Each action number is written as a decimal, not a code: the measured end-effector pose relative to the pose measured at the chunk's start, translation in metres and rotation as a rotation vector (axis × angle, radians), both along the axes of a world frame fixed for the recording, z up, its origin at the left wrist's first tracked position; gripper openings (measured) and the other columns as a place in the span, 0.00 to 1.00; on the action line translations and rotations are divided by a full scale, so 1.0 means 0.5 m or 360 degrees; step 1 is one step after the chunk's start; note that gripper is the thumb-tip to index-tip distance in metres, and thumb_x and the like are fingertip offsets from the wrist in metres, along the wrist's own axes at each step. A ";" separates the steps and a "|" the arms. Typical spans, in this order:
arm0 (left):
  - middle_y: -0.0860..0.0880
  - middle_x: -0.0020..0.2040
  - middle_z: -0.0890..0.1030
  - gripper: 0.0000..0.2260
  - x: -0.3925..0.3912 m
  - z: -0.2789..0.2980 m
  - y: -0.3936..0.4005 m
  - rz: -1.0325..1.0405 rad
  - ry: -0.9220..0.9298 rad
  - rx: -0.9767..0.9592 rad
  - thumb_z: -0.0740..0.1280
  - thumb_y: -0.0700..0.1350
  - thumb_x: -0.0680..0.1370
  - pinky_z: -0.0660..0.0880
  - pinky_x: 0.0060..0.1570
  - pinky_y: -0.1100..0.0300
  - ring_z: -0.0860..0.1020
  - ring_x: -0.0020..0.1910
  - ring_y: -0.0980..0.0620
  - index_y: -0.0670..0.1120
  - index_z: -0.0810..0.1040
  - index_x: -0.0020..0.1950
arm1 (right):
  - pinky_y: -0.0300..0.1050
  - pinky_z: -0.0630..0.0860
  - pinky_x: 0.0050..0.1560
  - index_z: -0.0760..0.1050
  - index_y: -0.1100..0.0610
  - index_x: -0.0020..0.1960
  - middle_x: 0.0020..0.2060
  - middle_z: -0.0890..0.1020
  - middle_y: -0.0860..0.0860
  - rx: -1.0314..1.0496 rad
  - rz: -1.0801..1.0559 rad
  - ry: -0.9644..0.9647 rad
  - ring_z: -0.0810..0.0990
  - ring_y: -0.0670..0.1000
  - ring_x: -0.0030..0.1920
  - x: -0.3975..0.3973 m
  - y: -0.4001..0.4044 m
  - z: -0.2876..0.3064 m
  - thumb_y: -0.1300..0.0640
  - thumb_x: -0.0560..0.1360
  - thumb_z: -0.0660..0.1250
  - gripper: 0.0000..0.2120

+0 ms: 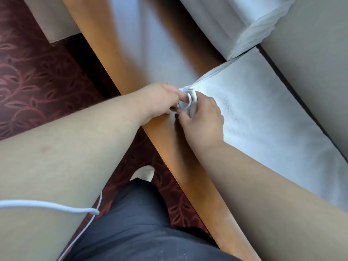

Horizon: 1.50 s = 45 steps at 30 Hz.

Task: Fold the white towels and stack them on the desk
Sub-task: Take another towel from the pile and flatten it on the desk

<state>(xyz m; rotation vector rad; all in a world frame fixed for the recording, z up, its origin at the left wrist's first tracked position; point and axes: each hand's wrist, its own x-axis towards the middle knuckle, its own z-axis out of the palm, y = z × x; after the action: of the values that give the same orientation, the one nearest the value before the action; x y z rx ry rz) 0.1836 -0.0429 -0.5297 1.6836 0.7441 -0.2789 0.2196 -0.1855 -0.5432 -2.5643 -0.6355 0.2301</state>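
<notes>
A white towel (263,113) lies flat along the wooden desk (120,59), running from the centre toward the lower right. Its near-left corner is bunched up between my two hands. My left hand (160,101) pinches that corner from the left with thumb and fingers. My right hand (202,117) grips the same corner from the right, fingers curled over the cloth. A stack of folded white towels (235,25) sits at the far right end of the desk, its layered edge facing me.
The desk's front edge runs diagonally from upper left to lower right. Below it is dark red patterned carpet (37,76). A beige wall (310,53) borders the towels on the right. My dark trousers, a white shoe (144,173) and a white cord (56,205) are below.
</notes>
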 end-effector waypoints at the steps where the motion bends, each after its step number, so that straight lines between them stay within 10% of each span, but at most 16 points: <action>1: 0.51 0.50 0.83 0.15 -0.002 0.000 -0.002 0.0090 -0.0032 -0.0045 0.62 0.38 0.76 0.81 0.49 0.60 0.83 0.48 0.55 0.54 0.85 0.47 | 0.52 0.74 0.48 0.72 0.46 0.45 0.40 0.78 0.44 0.0107 -0.0112 0.0086 0.77 0.52 0.44 0.007 0.004 0.004 0.47 0.74 0.62 0.04; 5: 0.55 0.53 0.81 0.21 0.019 -0.013 -0.007 0.0053 -0.0030 0.0533 0.71 0.54 0.75 0.74 0.45 0.63 0.80 0.50 0.53 0.50 0.75 0.66 | 0.43 0.68 0.33 0.69 0.50 0.37 0.27 0.72 0.41 0.0575 -0.0638 0.0433 0.71 0.42 0.29 0.022 0.014 0.017 0.47 0.75 0.57 0.11; 10: 0.51 0.43 0.80 0.11 0.059 0.000 -0.002 -0.0304 0.0279 0.0836 0.66 0.56 0.78 0.67 0.41 0.61 0.78 0.46 0.48 0.51 0.77 0.41 | 0.29 0.68 0.30 0.73 0.44 0.40 0.28 0.73 0.37 0.0759 -0.0758 0.0524 0.72 0.38 0.30 0.026 0.014 0.027 0.50 0.74 0.57 0.08; 16: 0.48 0.61 0.77 0.22 0.046 0.007 -0.019 -0.0341 0.0125 0.0993 0.67 0.59 0.76 0.75 0.49 0.54 0.78 0.55 0.45 0.51 0.71 0.67 | 0.33 0.70 0.37 0.75 0.39 0.42 0.32 0.78 0.34 0.0847 -0.0756 0.0621 0.76 0.35 0.35 0.015 0.012 0.030 0.50 0.76 0.59 0.09; 27: 0.51 0.35 0.77 0.04 0.016 0.001 0.017 -0.0326 0.0068 0.0734 0.64 0.47 0.74 0.66 0.30 0.60 0.73 0.32 0.51 0.51 0.71 0.42 | 0.43 0.64 0.38 0.72 0.44 0.34 0.30 0.65 0.40 0.1195 -0.0641 0.0857 0.65 0.43 0.33 0.018 0.007 0.028 0.43 0.76 0.64 0.13; 32: 0.52 0.48 0.78 0.05 0.026 0.029 0.037 -0.0642 0.0285 0.0829 0.63 0.51 0.77 0.66 0.31 0.62 0.75 0.37 0.55 0.56 0.76 0.51 | 0.48 0.73 0.54 0.79 0.40 0.56 0.46 0.82 0.37 0.0455 0.0040 0.0488 0.79 0.44 0.52 0.006 0.006 0.021 0.43 0.79 0.61 0.10; 35: 0.50 0.56 0.77 0.12 0.082 0.074 0.036 -0.0532 0.0060 0.1096 0.60 0.48 0.77 0.72 0.41 0.61 0.78 0.46 0.50 0.54 0.79 0.56 | 0.53 0.62 0.69 0.66 0.44 0.74 0.71 0.72 0.43 -0.0234 0.0391 0.0337 0.65 0.53 0.73 -0.014 -0.012 0.030 0.49 0.78 0.63 0.24; 38: 0.49 0.62 0.77 0.15 0.172 0.095 -0.011 -0.0812 -0.0215 0.1214 0.59 0.46 0.79 0.71 0.52 0.60 0.77 0.56 0.48 0.53 0.77 0.63 | 0.58 0.49 0.77 0.59 0.49 0.79 0.78 0.60 0.48 -0.0119 0.0576 0.0416 0.54 0.52 0.78 -0.045 -0.030 0.046 0.53 0.79 0.63 0.30; 42: 0.46 0.71 0.69 0.19 0.289 0.071 -0.114 -0.1441 -0.0414 0.1473 0.58 0.46 0.81 0.69 0.63 0.52 0.69 0.68 0.44 0.53 0.69 0.73 | 0.59 0.63 0.73 0.78 0.52 0.66 0.67 0.78 0.50 0.0230 -0.0104 -0.0039 0.71 0.54 0.72 -0.066 -0.083 0.052 0.55 0.76 0.63 0.19; 45: 0.45 0.80 0.52 0.25 0.328 0.039 -0.165 -0.1894 -0.0104 0.1654 0.54 0.53 0.82 0.58 0.72 0.44 0.53 0.77 0.41 0.57 0.53 0.79 | 0.60 0.48 0.78 0.67 0.48 0.75 0.77 0.63 0.51 -0.0202 -0.0481 0.0187 0.54 0.54 0.79 -0.072 -0.145 0.033 0.49 0.80 0.60 0.23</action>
<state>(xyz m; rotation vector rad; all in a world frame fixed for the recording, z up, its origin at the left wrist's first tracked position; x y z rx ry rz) 0.3478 -0.1254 -0.5099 2.9795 -0.3826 -0.7198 0.1835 -0.2579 -0.5267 -2.7009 -0.1910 0.3234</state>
